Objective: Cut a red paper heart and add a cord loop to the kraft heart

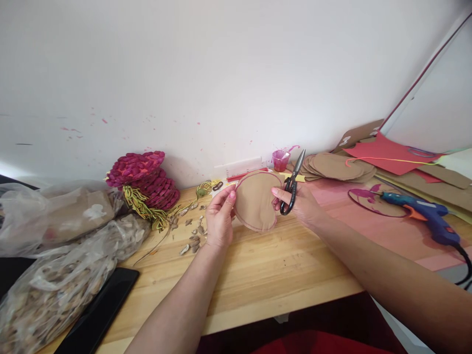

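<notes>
Above the wooden table, a rounded brown cardboard cutout (255,204) with a purple outline near its edge is held up between both hands. My left hand (220,216) pinches its left edge, thumb on the near face. At the right edge, the thumb of my right hand (300,202) presses on the cardboard. A pair of black-handled scissors (291,186) hangs in that same right hand, blades together and pointing up. The fingers behind the cardboard are hidden.
Left: purple stacked craft pieces (147,182) with yellow-green cord, a plastic bag of shells (70,285), a black phone-like slab (101,309). Loose shells (195,241) lie nearby. Behind: a purple paint cup (281,160), cardboard discs (337,166). Right: a blue glue gun (429,214), red sheet (394,152).
</notes>
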### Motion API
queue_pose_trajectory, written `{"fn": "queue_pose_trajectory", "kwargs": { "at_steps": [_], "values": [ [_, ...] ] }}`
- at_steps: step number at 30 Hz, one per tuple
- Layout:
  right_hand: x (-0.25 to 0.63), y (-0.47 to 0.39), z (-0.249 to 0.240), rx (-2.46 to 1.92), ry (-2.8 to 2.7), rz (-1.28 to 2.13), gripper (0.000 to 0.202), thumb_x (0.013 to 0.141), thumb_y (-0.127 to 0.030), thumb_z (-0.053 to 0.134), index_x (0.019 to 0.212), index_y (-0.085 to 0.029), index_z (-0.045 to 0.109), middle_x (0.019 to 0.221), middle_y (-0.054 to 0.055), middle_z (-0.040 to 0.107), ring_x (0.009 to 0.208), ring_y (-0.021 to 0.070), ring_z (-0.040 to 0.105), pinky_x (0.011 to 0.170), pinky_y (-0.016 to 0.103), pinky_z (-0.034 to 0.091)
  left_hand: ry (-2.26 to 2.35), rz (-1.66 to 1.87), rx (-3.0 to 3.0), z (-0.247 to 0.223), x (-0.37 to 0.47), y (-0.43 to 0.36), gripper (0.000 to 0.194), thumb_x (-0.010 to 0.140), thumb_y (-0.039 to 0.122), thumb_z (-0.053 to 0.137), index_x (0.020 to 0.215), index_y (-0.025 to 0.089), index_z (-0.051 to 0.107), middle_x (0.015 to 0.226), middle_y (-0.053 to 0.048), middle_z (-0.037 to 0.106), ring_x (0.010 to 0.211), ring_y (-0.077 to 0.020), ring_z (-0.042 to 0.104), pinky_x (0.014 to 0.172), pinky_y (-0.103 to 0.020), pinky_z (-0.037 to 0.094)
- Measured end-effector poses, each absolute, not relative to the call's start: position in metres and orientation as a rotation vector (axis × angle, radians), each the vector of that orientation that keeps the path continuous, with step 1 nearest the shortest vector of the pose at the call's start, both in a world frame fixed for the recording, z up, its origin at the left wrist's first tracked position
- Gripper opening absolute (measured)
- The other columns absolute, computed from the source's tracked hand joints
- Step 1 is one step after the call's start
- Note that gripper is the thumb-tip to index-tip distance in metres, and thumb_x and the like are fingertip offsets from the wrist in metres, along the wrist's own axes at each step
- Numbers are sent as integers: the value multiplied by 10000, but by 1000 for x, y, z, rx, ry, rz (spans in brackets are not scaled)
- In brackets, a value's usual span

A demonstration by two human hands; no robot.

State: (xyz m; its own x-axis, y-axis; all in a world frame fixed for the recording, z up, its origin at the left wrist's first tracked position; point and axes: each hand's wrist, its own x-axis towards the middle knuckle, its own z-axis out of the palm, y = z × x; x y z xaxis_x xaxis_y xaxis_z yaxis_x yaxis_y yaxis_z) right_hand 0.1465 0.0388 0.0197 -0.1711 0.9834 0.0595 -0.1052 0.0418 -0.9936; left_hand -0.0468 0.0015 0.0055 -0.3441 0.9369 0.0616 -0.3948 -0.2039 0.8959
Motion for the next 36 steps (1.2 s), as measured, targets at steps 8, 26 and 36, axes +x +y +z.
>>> {"fn": "queue_pose_trajectory", "kwargs": {
  "at_steps": [8, 26, 36],
  "values": [
    [148, 43, 15, -996, -1231, 1341, 411, 642, -518, 828, 671, -170, 612, 582, 19, 654, 505, 130, 591, 452, 233, 425, 979, 1705, 844, 6, -46, 2, 355, 667, 344, 856, 1002, 253, 784, 1085, -60, 759, 890, -146, 671, 694, -215, 475],
    [149, 44, 15, -954, -1138, 1336, 394, 643, -483, 846, 700, -156, 633, 598, 9, 663, 509, 119, 612, 484, 234, 434, 1012, 1680, 890, 6, -45, 1, 449, 667, 349, 855, 1096, 255, 762, 1066, -55, 745, 786, -127, 642, 616, -219, 497],
    [149, 48, 15, -951, -1091, 1348, 431, 596, -501, 854, 670, -150, 615, 567, 11, 663, 473, 118, 607, 437, 217, 394, 1022, 1652, 944, 3, -44, -2, 503, 730, 423, 809, 1201, 271, 719, 1035, -43, 723, 724, -94, 596, 595, -203, 491]
  ]
}}
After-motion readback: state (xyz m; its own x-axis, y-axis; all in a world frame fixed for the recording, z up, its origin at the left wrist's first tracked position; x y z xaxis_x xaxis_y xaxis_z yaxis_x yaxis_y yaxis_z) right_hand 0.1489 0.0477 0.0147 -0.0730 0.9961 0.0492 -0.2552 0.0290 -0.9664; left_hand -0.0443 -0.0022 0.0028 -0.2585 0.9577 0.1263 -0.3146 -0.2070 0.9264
